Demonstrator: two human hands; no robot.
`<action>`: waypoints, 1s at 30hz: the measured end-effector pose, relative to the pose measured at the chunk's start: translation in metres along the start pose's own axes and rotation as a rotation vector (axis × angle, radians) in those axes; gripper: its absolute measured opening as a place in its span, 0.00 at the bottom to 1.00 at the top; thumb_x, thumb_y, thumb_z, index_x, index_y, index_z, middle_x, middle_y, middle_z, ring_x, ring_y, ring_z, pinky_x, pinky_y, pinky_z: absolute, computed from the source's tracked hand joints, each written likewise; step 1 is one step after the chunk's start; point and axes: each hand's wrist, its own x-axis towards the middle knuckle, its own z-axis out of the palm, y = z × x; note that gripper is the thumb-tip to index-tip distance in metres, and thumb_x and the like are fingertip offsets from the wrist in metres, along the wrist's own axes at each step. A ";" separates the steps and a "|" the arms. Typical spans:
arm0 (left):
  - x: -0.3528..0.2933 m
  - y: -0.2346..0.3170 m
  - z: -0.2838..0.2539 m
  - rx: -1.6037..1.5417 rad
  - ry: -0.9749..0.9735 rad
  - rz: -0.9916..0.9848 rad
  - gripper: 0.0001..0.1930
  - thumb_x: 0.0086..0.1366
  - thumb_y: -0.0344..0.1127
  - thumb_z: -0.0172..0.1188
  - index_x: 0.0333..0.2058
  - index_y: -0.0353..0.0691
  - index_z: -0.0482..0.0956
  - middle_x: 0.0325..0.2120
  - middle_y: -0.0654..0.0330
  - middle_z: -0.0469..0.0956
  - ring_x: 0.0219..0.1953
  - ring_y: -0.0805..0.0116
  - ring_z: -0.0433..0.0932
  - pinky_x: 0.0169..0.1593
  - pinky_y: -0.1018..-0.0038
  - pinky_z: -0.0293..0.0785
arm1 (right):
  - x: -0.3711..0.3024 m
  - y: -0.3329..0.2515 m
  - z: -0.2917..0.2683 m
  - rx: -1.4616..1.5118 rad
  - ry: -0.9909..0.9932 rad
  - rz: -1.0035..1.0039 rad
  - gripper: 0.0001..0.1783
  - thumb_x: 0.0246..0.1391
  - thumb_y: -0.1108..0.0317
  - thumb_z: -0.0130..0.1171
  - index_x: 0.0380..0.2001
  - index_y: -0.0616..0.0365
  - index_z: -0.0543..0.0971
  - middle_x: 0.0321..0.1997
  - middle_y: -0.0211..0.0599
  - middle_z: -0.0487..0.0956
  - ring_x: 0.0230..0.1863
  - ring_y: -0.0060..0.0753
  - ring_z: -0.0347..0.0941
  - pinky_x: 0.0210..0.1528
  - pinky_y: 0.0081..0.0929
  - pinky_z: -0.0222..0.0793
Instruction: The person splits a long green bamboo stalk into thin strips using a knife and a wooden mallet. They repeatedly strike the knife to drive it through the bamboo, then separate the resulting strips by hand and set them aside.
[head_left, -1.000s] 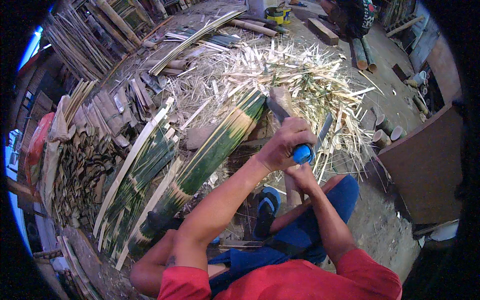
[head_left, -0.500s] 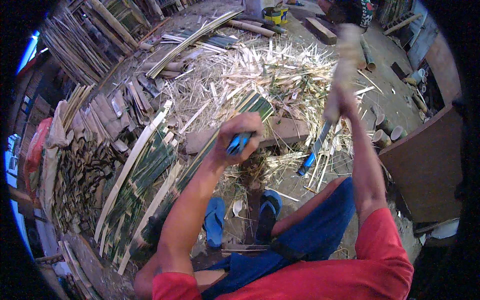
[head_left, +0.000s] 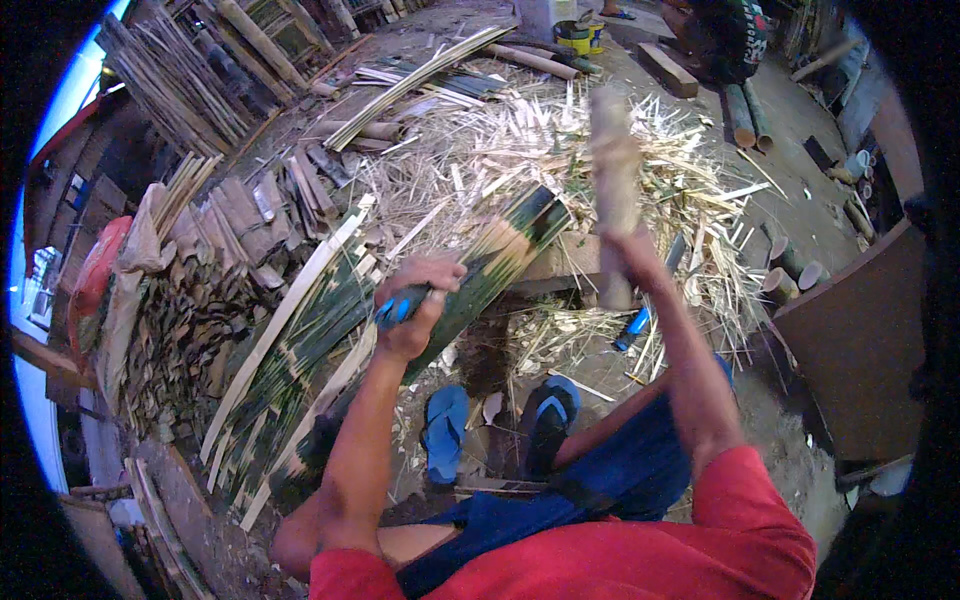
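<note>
My left hand (head_left: 415,295) is closed around a blue-handled tool (head_left: 400,308), whose working end is hidden. It is by the upper edge of a green split bamboo piece (head_left: 480,275), slit into strips and slanting from lower left to upper right. The bamboo's far end is by a wooden block (head_left: 565,255) on the ground. My right hand (head_left: 637,258) grips a thick wooden club (head_left: 613,160), blurred by motion, held upright above the block. Behind my right wrist lies a long blade with a blue handle (head_left: 632,328).
Bamboo shavings (head_left: 500,150) cover the ground ahead. Slit bamboo panels (head_left: 290,360) lie at the left, beside stacked dark pieces (head_left: 190,340). My sandaled feet (head_left: 447,430) are close in front. A brown board (head_left: 860,340) stands at the right; another person (head_left: 725,40) is far right.
The club in my right hand has swung left, across the wooden block. My left hand has shifted left and slightly down, baring more of the bamboo's far end. The view has turned a little.
</note>
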 end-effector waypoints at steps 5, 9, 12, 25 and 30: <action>-0.025 0.005 0.002 0.219 0.012 -0.550 0.06 0.59 0.27 0.61 0.35 0.40 0.81 0.29 0.60 0.81 0.33 0.72 0.78 0.40 0.73 0.75 | -0.126 0.122 0.143 -0.203 -1.154 -0.030 0.58 0.35 0.57 0.77 0.68 0.61 0.58 0.59 0.44 0.73 0.57 0.42 0.70 0.61 0.39 0.67; -0.017 -0.002 -0.022 0.299 0.184 -0.487 0.06 0.59 0.29 0.64 0.36 0.41 0.82 0.27 0.63 0.80 0.28 0.73 0.77 0.36 0.75 0.74 | -0.133 0.166 0.158 -0.025 -1.039 0.074 0.56 0.35 0.56 0.76 0.66 0.63 0.60 0.58 0.49 0.74 0.57 0.42 0.71 0.60 0.37 0.68; -0.010 -0.010 -0.092 0.132 0.587 -0.552 0.09 0.60 0.31 0.63 0.39 0.38 0.80 0.22 0.65 0.76 0.22 0.76 0.74 0.28 0.76 0.71 | -0.110 0.125 0.129 -0.138 -0.840 -0.082 0.53 0.37 0.54 0.74 0.66 0.62 0.61 0.54 0.49 0.76 0.53 0.44 0.74 0.59 0.37 0.70; -0.115 -0.005 -0.215 -0.546 0.927 -0.305 0.06 0.63 0.34 0.55 0.29 0.49 0.68 0.15 0.69 0.61 0.15 0.74 0.61 0.28 0.72 0.65 | -0.179 0.056 0.242 -0.306 -0.702 0.049 0.52 0.42 0.55 0.72 0.65 0.65 0.56 0.55 0.59 0.76 0.53 0.53 0.76 0.56 0.43 0.72; -0.112 0.001 -0.194 -0.162 0.708 -0.422 0.07 0.65 0.31 0.56 0.26 0.43 0.70 0.15 0.68 0.66 0.15 0.74 0.64 0.25 0.72 0.67 | -0.208 0.121 0.266 -0.371 -0.967 0.072 0.59 0.40 0.52 0.75 0.68 0.64 0.54 0.54 0.59 0.76 0.51 0.51 0.77 0.52 0.40 0.74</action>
